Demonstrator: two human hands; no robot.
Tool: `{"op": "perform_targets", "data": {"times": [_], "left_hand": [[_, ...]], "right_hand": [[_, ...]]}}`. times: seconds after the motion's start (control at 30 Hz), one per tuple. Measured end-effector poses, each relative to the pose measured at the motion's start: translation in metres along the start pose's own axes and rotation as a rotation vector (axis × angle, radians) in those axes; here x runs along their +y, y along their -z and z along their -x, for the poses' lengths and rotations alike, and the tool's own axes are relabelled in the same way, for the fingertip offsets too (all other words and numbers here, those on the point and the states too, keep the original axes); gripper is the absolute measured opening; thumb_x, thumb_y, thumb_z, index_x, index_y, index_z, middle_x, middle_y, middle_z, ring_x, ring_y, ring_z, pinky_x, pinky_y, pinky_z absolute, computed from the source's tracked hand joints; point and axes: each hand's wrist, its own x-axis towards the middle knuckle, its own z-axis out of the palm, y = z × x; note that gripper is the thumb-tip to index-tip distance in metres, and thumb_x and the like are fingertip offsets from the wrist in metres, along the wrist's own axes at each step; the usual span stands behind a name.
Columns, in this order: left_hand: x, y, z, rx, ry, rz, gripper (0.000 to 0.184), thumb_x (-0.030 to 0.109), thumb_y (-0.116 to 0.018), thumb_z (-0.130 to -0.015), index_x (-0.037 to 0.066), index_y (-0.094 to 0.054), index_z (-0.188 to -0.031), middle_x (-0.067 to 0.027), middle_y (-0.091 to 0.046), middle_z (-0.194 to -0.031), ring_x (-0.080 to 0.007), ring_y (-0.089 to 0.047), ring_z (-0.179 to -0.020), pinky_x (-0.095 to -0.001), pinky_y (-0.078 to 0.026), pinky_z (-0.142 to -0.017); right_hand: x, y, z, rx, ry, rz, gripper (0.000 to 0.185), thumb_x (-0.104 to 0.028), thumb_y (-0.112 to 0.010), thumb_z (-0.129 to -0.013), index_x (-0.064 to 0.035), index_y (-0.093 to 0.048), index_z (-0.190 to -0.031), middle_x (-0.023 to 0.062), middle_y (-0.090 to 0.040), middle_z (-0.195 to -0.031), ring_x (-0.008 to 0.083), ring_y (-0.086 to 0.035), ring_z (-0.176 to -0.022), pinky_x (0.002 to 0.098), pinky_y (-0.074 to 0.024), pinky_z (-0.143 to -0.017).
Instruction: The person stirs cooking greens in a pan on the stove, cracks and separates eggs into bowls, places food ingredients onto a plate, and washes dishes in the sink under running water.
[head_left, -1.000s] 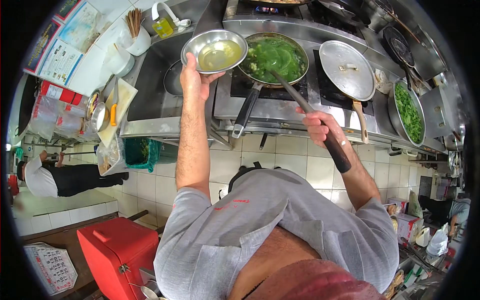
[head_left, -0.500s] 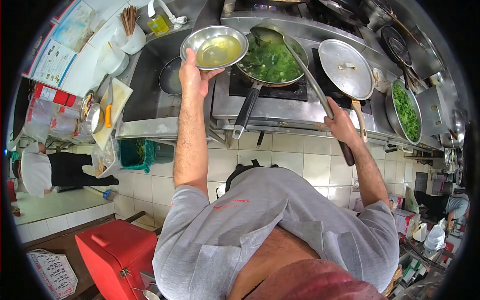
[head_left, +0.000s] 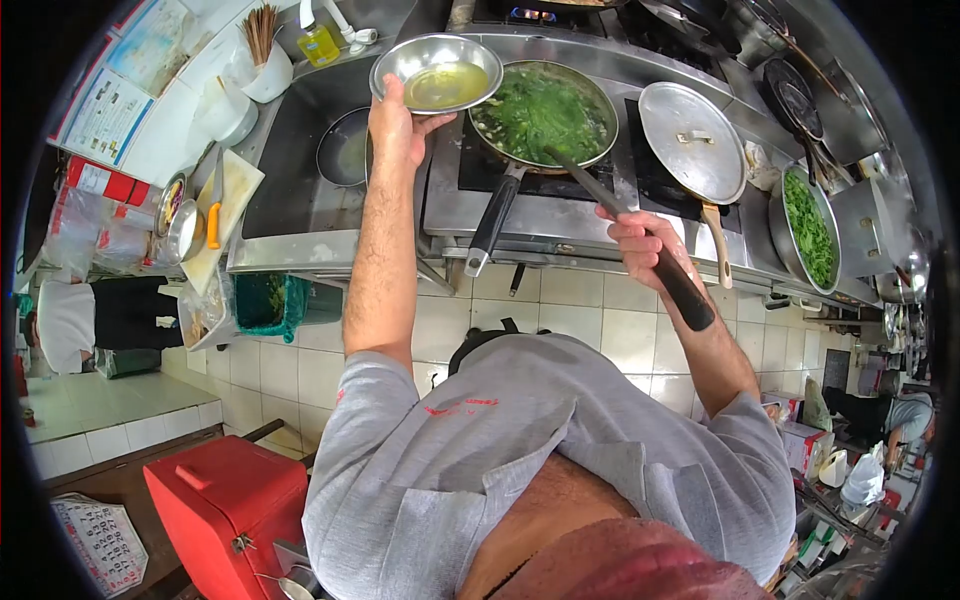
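My left hand [head_left: 398, 128] grips the rim of a shallow metal bowl [head_left: 487, 62] with yellowish liquid in it, held up beside the pan. My right hand [head_left: 645, 243] is closed round the dark handle of a ladle [head_left: 612, 203]. The ladle's head is hidden in the chopped greens and liquid [head_left: 540, 112] in a frying pan [head_left: 613, 130] on the stove. That pan's black handle [head_left: 494, 220] points toward me, and neither hand touches it.
Right of the pan sits a lidded pan [head_left: 692, 140]; beyond it stands a bowl of chopped greens [head_left: 810, 230]. A sink [head_left: 290, 200] holds a small pan [head_left: 343, 150]. A knife [head_left: 214, 205] lies on a cutting board [head_left: 235, 190]. Other people stand at both far sides.
The ladle's head has gone from the pan's upper left edge down into the greens. My right hand has moved left and slightly lower. The bowl has shifted slightly up and right.
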Motion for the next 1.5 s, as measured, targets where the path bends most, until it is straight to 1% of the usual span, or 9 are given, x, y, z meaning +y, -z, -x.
{"op": "perform_targets", "data": {"times": [0.07, 0.17, 0.3, 0.63, 0.8, 1.1, 1.33, 1.37, 1.5], "left_hand": [[-0.003, -0.001, -0.011, 0.011, 0.001, 0.003, 0.041, 0.033, -0.031, -0.096, 0.004, -0.032, -0.125, -0.0189, -0.053, -0.109, -0.0308, -0.062, -0.085, -0.0408, -0.058, -0.058], [-0.008, -0.006, -0.028, 0.013, -0.010, -0.043, 0.040, 0.032, -0.030, -0.096, 0.005, -0.032, -0.125, -0.0184, -0.052, -0.109, -0.0297, -0.063, -0.081, -0.0394, -0.058, -0.055], [-0.011, -0.016, -0.044, 0.042, -0.048, -0.096, 0.039, 0.031, -0.030, -0.096, 0.005, -0.031, -0.125, -0.0186, -0.052, -0.109, -0.0289, -0.063, -0.078, -0.0386, -0.058, -0.053], [-0.065, -0.035, -0.110, 0.070, -0.171, -0.295, 0.044, 0.029, -0.038, -0.093, 0.004, -0.028, -0.128, -0.0199, -0.051, -0.103, -0.0271, -0.062, -0.080, -0.0383, -0.057, -0.047], [-0.089, -0.046, -0.122, 0.040, -0.162, -0.309, 0.042, 0.029, -0.040, -0.093, 0.004, -0.032, -0.126, -0.0190, -0.052, -0.104, -0.0284, -0.062, -0.080, -0.0398, -0.057, -0.050], [-0.084, -0.025, -0.115, 0.042, -0.040, -0.352, 0.039, 0.030, -0.039, -0.093, 0.006, -0.035, -0.124, -0.0170, -0.053, -0.103, -0.0284, -0.062, -0.078, -0.0406, -0.056, -0.049], [-0.081, -0.039, -0.146, 0.063, -0.097, -0.294, 0.034, 0.024, -0.040, -0.093, 0.003, -0.038, -0.120, -0.0177, -0.053, -0.102, -0.0282, -0.061, -0.081, -0.0412, -0.056, -0.051], [-0.109, -0.029, -0.181, 0.033, -0.178, -0.308, 0.035, 0.024, -0.040, -0.093, 0.003, -0.037, -0.120, -0.0180, -0.053, -0.102, -0.0286, -0.061, -0.080, -0.0404, -0.056, -0.050], [-0.107, -0.053, -0.172, -0.005, -0.116, -0.250, 0.039, 0.025, -0.040, -0.093, 0.002, -0.035, -0.124, -0.0183, -0.053, -0.102, -0.0280, -0.061, -0.081, -0.0395, -0.056, -0.051]], "right_hand": [[0.012, -0.010, 0.010, -0.088, 0.030, 0.005, 0.036, -0.005, -0.036, -0.089, 0.0066, -0.034, -0.123, 0.0005, -0.042, -0.067, 0.0046, -0.042, -0.041, 0.0217, -0.0416, -0.034], [0.016, -0.028, 0.024, -0.044, 0.036, 0.134, 0.027, -0.007, -0.044, -0.088, 0.0008, -0.045, -0.114, -0.0032, -0.041, -0.062, 0.0028, -0.038, -0.040, 0.0188, -0.0355, -0.032], [0.017, -0.048, 0.043, -0.010, 0.077, 0.141, 0.030, -0.006, -0.041, -0.088, 0.0009, -0.044, -0.117, -0.0015, -0.041, -0.062, 0.0044, -0.039, -0.039, 0.0227, -0.0394, -0.032], [0.022, -0.071, 0.071, 0.088, 0.211, 0.231, 0.031, -0.005, -0.042, -0.087, 0.0010, -0.044, -0.117, -0.0004, -0.040, -0.061, 0.0052, -0.039, -0.037, 0.0228, -0.0373, -0.030], [0.026, -0.077, 0.079, 0.126, 0.257, 0.215, 0.033, -0.004, -0.041, -0.087, 0.0012, -0.042, -0.119, -0.0002, -0.040, -0.061, 0.0051, -0.038, -0.035, 0.0218, -0.0350, -0.027], [0.027, -0.083, 0.082, 0.129, 0.281, 0.162, 0.036, -0.004, -0.039, -0.087, 0.0037, -0.039, -0.122, 0.0016, -0.040, -0.062, 0.0059, -0.041, -0.035, 0.0232, -0.0415, -0.028], [0.020, -0.080, 0.080, 0.138, 0.294, 0.113, 0.038, -0.004, -0.039, -0.087, 0.0023, -0.037, -0.125, 0.0016, -0.040, -0.061, 0.0064, -0.042, -0.035, 0.0233, -0.0389, -0.026], [0.019, -0.080, 0.079, 0.144, 0.308, 0.123, 0.039, -0.004, -0.039, -0.087, 0.0022, -0.037, -0.125, 0.0015, -0.039, -0.061, 0.0063, -0.041, -0.034, 0.0231, -0.0384, -0.026], [0.014, -0.081, 0.077, 0.140, 0.331, 0.140, 0.039, -0.003, -0.039, -0.086, 0.0021, -0.036, -0.125, 0.0010, -0.039, -0.060, 0.0058, -0.040, -0.033, 0.0226, -0.0372, -0.025]]}}
